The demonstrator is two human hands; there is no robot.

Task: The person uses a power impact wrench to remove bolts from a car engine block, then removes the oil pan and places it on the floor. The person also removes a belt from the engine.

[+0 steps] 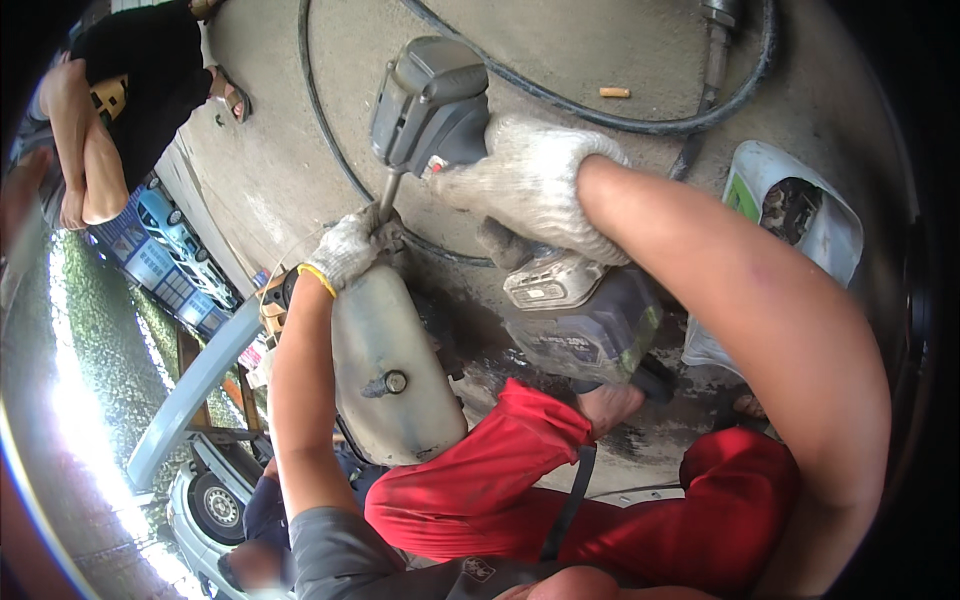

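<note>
My right hand (525,180), in a white knitted work glove, grips the handle of a dark cordless impact wrench (431,97) with its battery (551,285) at the handle's base. A metal shaft (390,191) runs from the wrench down to dark metal parts. There my gloved left hand (349,244) has its fingers around the shaft's lower end. What the shaft's tip sits on is hidden. Beside my left forearm lies a worn, whitish plastic tank (401,360) with a round fitting. A dark tool case (589,326) stands below the battery.
A black hose (637,127) curves over the concrete floor. At the right is a cut-open white plastic container (825,217) with dark parts inside. A person with crossed arms (82,142) stands at the upper left; another person (266,510) is at the lower left near a vehicle.
</note>
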